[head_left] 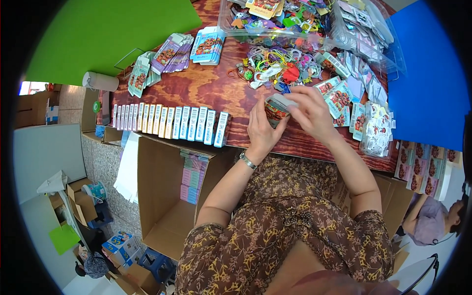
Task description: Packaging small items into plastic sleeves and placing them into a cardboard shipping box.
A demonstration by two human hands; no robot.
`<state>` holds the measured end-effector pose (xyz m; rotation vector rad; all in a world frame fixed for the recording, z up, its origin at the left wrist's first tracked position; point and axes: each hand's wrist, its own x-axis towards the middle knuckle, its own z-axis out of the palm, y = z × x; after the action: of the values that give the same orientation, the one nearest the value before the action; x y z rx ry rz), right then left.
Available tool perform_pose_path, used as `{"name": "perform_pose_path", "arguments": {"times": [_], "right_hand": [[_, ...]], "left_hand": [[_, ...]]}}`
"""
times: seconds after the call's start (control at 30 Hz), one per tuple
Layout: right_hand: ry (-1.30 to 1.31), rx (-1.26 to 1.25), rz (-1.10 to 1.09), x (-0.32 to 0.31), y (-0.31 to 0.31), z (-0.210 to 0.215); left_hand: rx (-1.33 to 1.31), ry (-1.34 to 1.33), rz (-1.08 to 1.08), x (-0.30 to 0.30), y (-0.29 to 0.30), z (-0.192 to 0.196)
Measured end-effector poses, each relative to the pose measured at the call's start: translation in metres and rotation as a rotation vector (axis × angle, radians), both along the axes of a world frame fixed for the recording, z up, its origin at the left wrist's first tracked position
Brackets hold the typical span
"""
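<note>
A small printed carton (275, 112) is held upright over the table's front edge. My left hand (261, 129) wraps round its lower part, thumb and fingers on opposite sides. My right hand (314, 114) is at the carton's pale top, its thumb and fingertips bent against the upper edge. Whether the top flap is folded in cannot be made out. Just beyond my hands lies a tangled heap of colourful cords and small charms (280, 66). Loose green printed cartons (339, 98) lie right of my right hand, near a clear bag of white printed pieces (377, 132).
A row of filled-out cartons (172, 122) stands along the front left edge. Flat carton stacks (172, 51) lie behind it. Clear plastic bins (275, 30) of trinkets and packets stand at the back. An open cardboard box (167, 216) with some cartons stands below left.
</note>
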<state>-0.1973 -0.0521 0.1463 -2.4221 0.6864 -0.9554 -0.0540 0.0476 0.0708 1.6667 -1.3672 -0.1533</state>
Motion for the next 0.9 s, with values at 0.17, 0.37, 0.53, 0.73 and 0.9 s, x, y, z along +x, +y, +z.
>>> {"name": "perform_pose_path", "arguments": {"times": [0.17,0.37,0.53,0.73,0.9], "right_hand": [[-0.054,0.096,-0.116,-0.019,0.027,-0.037],[-0.122,0.190,-0.146,-0.012,0.031,-0.062],[-0.265,0.451,-0.025,-0.011,0.019,-0.066],[-0.052,0.482,0.106,-0.034,0.012,-0.054],[0.105,0.369,0.178,-0.038,0.009,-0.027]], "left_hand": [[-0.061,0.230,0.024,-0.010,0.001,-0.011],[-0.069,0.331,-0.039,-0.015,0.011,-0.031],[-0.150,0.444,-0.192,-0.009,0.017,-0.029],[-0.055,0.362,-0.381,0.015,0.021,-0.017],[-0.104,0.211,-0.417,0.035,0.012,0.000]]}}
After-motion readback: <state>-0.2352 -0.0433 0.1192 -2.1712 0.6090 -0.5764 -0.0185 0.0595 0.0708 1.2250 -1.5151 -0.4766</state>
